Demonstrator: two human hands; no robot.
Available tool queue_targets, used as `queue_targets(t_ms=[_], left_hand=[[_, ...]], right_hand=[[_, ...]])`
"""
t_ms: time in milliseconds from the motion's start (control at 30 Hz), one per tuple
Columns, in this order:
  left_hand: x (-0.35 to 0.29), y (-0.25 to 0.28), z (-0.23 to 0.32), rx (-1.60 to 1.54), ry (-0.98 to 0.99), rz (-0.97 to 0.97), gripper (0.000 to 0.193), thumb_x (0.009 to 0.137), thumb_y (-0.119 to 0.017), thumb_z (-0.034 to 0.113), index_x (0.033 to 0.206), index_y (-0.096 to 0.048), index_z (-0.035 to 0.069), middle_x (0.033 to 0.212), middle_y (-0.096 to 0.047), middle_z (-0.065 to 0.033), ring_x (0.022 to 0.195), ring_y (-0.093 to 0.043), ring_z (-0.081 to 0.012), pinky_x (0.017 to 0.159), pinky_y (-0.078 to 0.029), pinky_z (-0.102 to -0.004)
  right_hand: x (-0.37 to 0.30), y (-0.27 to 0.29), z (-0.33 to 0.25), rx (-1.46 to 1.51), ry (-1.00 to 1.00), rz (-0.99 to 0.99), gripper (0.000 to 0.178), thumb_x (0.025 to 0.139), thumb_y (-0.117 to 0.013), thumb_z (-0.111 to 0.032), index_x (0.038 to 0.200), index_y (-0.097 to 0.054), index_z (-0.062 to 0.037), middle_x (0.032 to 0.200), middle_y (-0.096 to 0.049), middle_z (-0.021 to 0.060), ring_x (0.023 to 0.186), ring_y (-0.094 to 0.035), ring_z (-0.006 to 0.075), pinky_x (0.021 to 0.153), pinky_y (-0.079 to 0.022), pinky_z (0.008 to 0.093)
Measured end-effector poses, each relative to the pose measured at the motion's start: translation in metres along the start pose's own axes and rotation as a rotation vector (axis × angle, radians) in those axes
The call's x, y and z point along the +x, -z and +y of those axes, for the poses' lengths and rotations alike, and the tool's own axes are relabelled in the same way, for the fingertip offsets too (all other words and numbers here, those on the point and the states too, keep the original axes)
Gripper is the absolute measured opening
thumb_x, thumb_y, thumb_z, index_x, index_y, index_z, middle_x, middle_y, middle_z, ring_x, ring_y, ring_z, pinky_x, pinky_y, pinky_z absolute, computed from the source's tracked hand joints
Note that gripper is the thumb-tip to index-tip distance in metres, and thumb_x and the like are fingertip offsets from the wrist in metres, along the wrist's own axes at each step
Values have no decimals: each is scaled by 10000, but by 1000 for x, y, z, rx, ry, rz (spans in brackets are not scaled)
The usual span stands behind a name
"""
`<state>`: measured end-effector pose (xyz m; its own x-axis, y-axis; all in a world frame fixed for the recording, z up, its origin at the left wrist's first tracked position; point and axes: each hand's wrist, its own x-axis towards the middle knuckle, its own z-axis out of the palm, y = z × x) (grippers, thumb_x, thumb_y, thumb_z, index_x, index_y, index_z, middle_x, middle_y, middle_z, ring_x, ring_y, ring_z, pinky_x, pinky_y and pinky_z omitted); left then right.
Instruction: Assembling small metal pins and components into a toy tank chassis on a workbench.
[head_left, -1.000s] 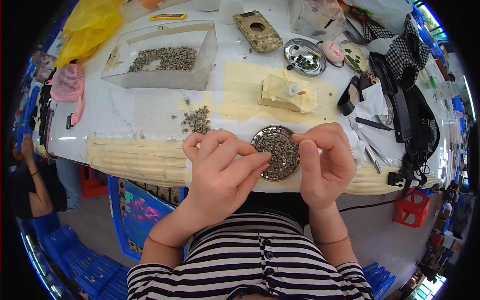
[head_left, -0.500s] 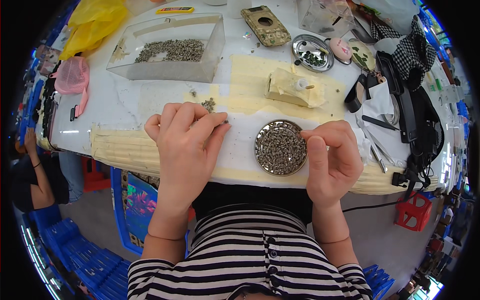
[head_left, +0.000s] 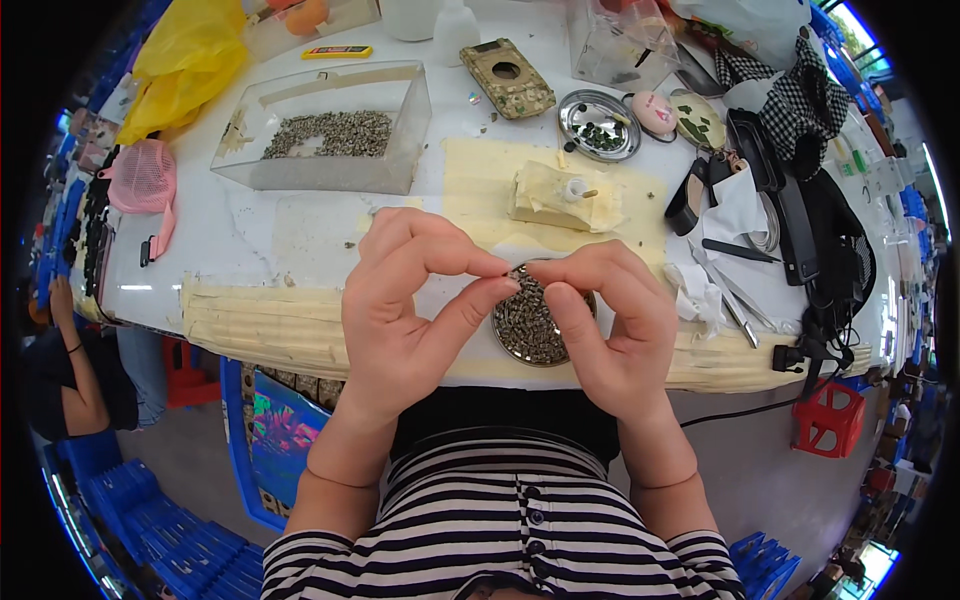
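Over a round metal dish (head_left: 533,322) filled with small grey metal pieces, my two hands meet fingertip to fingertip. My left hand (head_left: 412,305) pinches thumb and forefinger at the dish's left side; a tiny dark speck shows at the tips, too small to name. My right hand (head_left: 615,325) pinches likewise above the dish's right part, and what lies between its fingers is hidden. Behind the dish stands a block wrapped in cream tape (head_left: 567,198), with a small white cup and a stick on it. A clear plastic bin (head_left: 395,175) at the back left holds many similar metal pieces.
A camouflage-patterned model hull (head_left: 508,78) lies at the back. Right of it sit a metal dish with dark green bits (head_left: 630,140), a pink oval object (head_left: 653,113) and tweezers (head_left: 738,310). A pink mesh pouch (head_left: 143,178) and yellow plastic bag (head_left: 185,70) lie left. A red stool (head_left: 829,420) stands below right.
My left hand has moved right from the small pile of pieces toward the dish. My right hand has moved left, so both sets of fingertips now meet over the dish. The view has shifted slightly.
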<state>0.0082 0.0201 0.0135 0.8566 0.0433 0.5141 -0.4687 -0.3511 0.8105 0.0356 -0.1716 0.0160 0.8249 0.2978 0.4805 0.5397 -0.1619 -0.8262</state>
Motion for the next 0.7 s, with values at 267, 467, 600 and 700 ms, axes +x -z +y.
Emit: queue_targets(t_ms=[267,467,600,700], left_hand=[[-2,-16,-10,-114,-32,1,176,745,-826,48,901,-759,93,847,-660,-11,816,-559,-173,771,-390,-299],[-4,-15,-6,64,-136,43,212,727,-838,75,927,-780,113,845,-673,0,804,-569,-176,792,-364,-313],[-4,-14,-5,84,-150,16,213,724,-835,75,928,-784,109,845,-673,1,808,-570,-176,797,-357,-316],[-5,-13,-6,55,-113,4,217,726,-827,60,933,-784,110,839,-670,-3,808,-571,-178,796,-357,-317]], right_hand=[[6,6,1,249,-167,-100,42,901,-673,-22,901,-695,14,829,-638,65,704,-585,135,629,-472,248],[4,0,4,176,-103,-62,46,900,-665,-14,870,-666,21,787,-615,72,682,-572,143,618,-461,254],[3,-1,4,172,-87,-56,52,907,-649,-8,867,-652,24,772,-603,76,665,-558,149,605,-452,263],[3,-2,5,196,-91,-49,57,911,-643,-9,865,-647,24,764,-594,72,656,-548,147,598,-446,266]])
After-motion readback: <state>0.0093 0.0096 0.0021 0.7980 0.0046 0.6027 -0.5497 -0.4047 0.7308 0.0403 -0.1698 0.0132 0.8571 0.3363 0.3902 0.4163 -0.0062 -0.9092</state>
